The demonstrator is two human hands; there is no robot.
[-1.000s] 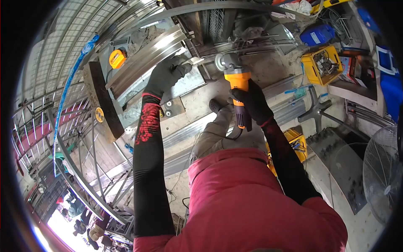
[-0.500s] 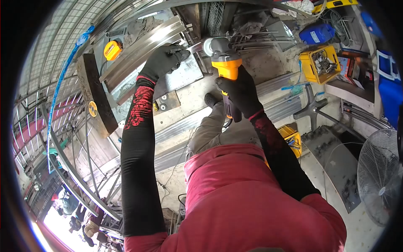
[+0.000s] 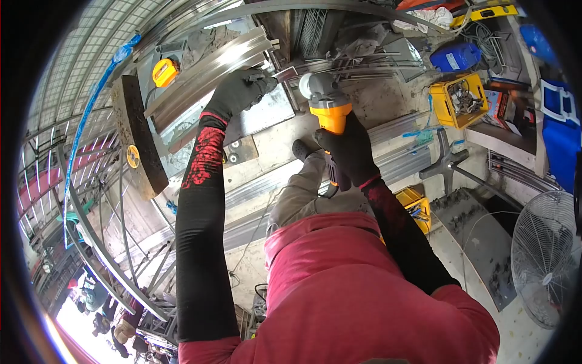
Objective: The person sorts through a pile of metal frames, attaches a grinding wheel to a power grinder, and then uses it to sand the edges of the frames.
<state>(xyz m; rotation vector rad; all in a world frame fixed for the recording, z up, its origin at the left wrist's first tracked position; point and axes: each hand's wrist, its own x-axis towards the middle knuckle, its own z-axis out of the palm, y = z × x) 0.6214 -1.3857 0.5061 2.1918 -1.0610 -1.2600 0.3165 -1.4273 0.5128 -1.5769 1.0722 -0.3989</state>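
Note:
My right hand (image 3: pixel 348 148), in a dark glove, is wrapped round the body of a yellow and grey angle grinder (image 3: pixel 330 115). The grinder's pale disc (image 3: pixel 311 87) faces left. My left hand (image 3: pixel 242 94), in a grey glove, has its fingers closed on a small flat metal piece (image 3: pixel 286 74) that sticks out toward the disc. A narrow gap shows between the piece and the disc. Beneath and beyond my left hand lie long shiny metal bars (image 3: pixel 224 57), by a pale metal sheet (image 3: pixel 270 112).
A yellow tape measure (image 3: pixel 165 73) lies near a dark wooden beam (image 3: pixel 136 136). To the right are a yellow crate (image 3: pixel 445 103) of metal parts, a blue jerrycan (image 3: pixel 454 57) and a fan (image 3: pixel 542 261). Metal lengths (image 3: pixel 248 212) lie on the floor near my legs.
The grinder has shifted slightly down and right, its disc farther from the metal piece. My left hand has turned a little and moved slightly right, still gripping the piece.

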